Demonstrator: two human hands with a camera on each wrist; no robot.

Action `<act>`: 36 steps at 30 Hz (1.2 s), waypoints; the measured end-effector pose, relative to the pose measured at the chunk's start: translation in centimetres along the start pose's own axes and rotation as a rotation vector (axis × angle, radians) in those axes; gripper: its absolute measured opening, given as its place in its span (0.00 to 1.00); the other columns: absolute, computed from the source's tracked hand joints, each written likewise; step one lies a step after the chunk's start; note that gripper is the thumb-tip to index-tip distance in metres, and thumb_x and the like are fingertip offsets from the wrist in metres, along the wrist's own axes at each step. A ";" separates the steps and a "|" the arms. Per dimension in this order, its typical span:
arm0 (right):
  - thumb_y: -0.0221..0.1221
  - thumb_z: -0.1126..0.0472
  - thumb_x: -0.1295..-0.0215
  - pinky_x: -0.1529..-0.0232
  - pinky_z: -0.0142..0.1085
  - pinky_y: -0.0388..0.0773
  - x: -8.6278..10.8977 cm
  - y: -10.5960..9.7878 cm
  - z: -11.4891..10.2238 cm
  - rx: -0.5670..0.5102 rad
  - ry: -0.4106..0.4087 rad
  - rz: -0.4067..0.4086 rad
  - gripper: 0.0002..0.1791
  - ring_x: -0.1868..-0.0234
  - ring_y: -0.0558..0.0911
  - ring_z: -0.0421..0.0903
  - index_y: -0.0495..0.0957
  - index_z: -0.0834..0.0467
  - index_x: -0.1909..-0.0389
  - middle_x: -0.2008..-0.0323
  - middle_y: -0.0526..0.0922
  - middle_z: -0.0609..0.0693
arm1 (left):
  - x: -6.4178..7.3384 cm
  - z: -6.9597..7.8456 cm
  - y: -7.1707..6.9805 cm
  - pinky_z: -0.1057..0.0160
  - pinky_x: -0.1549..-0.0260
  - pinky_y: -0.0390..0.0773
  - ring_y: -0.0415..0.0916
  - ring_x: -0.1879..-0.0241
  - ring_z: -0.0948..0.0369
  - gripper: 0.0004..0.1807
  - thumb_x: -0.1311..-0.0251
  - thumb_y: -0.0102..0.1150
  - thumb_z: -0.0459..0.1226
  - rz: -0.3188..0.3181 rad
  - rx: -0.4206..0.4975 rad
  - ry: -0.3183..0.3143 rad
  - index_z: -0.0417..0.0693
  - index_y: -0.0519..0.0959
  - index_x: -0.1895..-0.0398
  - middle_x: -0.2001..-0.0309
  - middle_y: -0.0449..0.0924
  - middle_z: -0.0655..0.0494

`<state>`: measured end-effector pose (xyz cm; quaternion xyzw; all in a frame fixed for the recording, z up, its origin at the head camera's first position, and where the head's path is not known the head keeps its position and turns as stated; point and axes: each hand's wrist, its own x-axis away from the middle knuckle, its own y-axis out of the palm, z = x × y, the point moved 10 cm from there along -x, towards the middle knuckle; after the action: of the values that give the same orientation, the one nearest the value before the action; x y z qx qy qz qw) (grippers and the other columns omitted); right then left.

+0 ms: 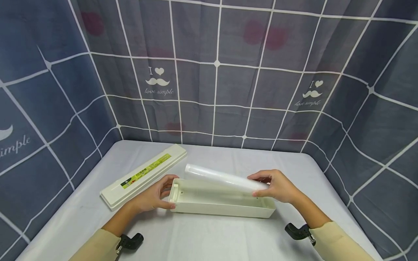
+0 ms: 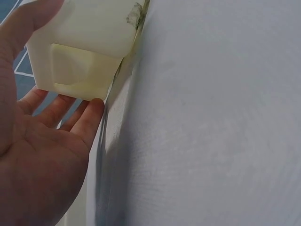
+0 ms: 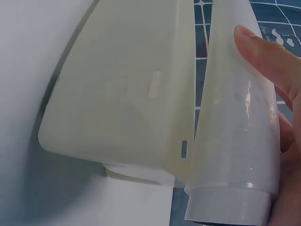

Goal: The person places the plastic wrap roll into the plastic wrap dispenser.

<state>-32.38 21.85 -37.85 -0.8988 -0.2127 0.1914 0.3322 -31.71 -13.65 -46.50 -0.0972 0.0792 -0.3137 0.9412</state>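
A long cream plastic box (image 1: 222, 208) lies uncovered on the table. My left hand (image 1: 156, 195) grips its left end, thumb at the front wall and fingers behind; the left wrist view shows the box's end wall (image 2: 82, 70) between them. Over the box's right part, my right hand (image 1: 279, 186) holds a roll of clear plastic wrap (image 1: 218, 177) near its right end, thumb on the near side. The roll slants, its left end over the box's back edge. Seen from the right wrist, the roll (image 3: 235, 117) stands beside the box wall (image 3: 122, 94).
Behind my left hand, the box's cream lid (image 1: 176, 154) with a green label (image 1: 146, 171) lies at an angle. A white cloth (image 1: 209, 239) covers the table. Grey checked curtains (image 1: 196, 79) hang at the back and both sides. A black wrist mount (image 1: 132, 241) sits on each sleeve.
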 end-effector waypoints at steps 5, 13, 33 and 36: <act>0.80 0.54 0.52 0.56 0.31 0.83 -0.1 0.6 -0.2 -0.008 -0.010 -0.023 0.26 0.56 0.86 0.38 0.87 0.52 0.49 0.53 0.90 0.48 | -0.1 0.1 0.0 0.77 0.35 0.70 0.59 0.28 0.37 0.52 0.52 0.77 0.25 -0.005 0.009 0.008 0.38 0.56 0.26 0.29 0.63 0.33; 0.80 0.52 0.51 0.57 0.31 0.83 -0.3 1.2 -0.7 0.001 -0.025 -0.054 0.26 0.57 0.85 0.39 0.87 0.53 0.49 0.53 0.90 0.49 | -0.1 0.2 0.0 0.76 0.35 0.71 0.60 0.28 0.37 0.51 0.52 0.77 0.25 -0.006 0.010 0.006 0.43 0.57 0.26 0.29 0.63 0.36; 0.80 0.53 0.52 0.50 0.32 0.84 -1.2 2.9 -1.3 -0.042 -0.032 -0.126 0.26 0.53 0.86 0.38 0.88 0.53 0.49 0.51 0.90 0.48 | 0.1 0.0 -0.1 0.72 0.33 0.72 0.69 0.34 0.74 0.51 0.50 0.77 0.28 -0.009 -0.011 0.001 0.43 0.55 0.25 0.28 0.62 0.40; 0.80 0.53 0.52 0.51 0.32 0.84 -1.3 3.1 -1.5 -0.051 -0.045 -0.131 0.26 0.54 0.86 0.38 0.88 0.53 0.49 0.52 0.90 0.48 | 0.1 0.1 -0.1 0.73 0.34 0.72 0.69 0.34 0.73 0.51 0.49 0.77 0.28 -0.009 -0.010 0.009 0.43 0.55 0.25 0.28 0.62 0.40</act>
<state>-31.98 18.31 -38.62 -0.8867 -0.2831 0.1838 0.3160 -31.68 -13.72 -46.44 -0.1010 0.0843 -0.3179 0.9390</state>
